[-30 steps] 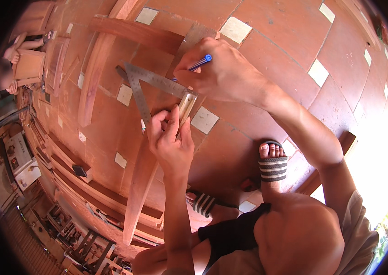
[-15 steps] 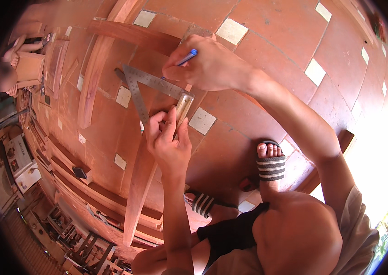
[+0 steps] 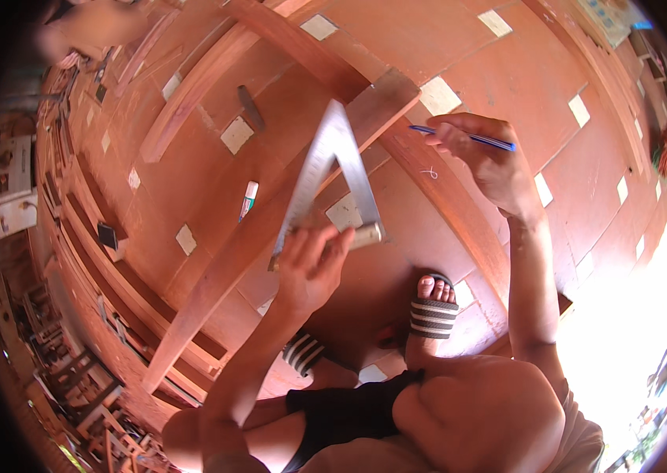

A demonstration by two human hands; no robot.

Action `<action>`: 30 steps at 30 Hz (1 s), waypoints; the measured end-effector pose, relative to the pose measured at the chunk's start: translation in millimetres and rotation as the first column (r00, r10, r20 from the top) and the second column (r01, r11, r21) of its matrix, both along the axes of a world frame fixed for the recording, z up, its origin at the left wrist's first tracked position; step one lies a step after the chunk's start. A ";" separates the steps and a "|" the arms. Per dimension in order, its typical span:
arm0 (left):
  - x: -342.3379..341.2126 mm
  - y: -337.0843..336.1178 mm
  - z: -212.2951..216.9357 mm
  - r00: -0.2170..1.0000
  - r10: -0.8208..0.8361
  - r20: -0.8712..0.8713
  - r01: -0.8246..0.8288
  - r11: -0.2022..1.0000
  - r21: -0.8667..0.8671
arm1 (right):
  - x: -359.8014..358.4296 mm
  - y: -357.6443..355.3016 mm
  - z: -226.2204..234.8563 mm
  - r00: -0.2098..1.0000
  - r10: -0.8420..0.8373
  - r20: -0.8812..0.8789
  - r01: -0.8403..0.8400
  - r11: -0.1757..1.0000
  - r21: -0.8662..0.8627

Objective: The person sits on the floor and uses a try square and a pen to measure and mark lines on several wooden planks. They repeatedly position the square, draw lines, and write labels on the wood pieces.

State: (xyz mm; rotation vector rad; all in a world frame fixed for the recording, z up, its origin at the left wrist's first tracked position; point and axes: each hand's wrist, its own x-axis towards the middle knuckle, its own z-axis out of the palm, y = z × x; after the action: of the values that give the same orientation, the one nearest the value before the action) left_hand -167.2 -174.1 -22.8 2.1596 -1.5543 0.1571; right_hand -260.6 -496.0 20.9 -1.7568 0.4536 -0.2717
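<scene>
My left hand (image 3: 311,270) grips a triangular metal set square (image 3: 304,189) by its thick pale stock, holding it tilted above a long reddish wooden beam (image 3: 227,288). The square's point is toward the far end of that beam. To the right, my right hand (image 3: 499,165) pinches a blue pen (image 3: 482,141), its tip pointing left near the spot where the beams cross. A second wooden beam (image 3: 467,221) runs under the first toward my feet and bears a small pale looped mark. Motion blurs both hands slightly.
On the tiled floor (image 3: 396,260) lie a small white-and-green tube (image 3: 248,199) and a dark flat piece (image 3: 251,108). Stacked boards (image 3: 124,288) line the left side. My sandalled foot (image 3: 434,311) stands close to the beams. Another person (image 3: 93,27) is at the far left.
My right hand has moved right, away from the beam joint, with the pen. My left hand has turned the square and lifted it from the joint. The view has shifted too.
</scene>
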 end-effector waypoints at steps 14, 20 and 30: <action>-26.8 192.8 -109.2 0.960 0.006 -0.279 0.149 0.835 0.530 | -12.7 -5.6 5.9 0.967 -0.243 -0.080 0.231 0.963 -0.137; -9.6 200.9 -36.1 0.875 0.152 -0.460 0.290 0.597 0.748 | -7.1 -24.1 -26.6 0.998 -0.054 0.021 0.058 0.907 -0.417; 52.4 414.7 157.5 0.542 0.840 -0.008 -0.075 0.058 0.995 | 33.0 18.4 -31.5 0.963 0.268 0.000 -0.138 0.495 -0.858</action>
State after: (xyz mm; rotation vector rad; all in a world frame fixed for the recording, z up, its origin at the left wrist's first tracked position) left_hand -114.7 240.6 134.6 3.0201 -0.1714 -1.6297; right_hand -227.6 -477.6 -10.7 -2.7343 -0.0518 -0.4987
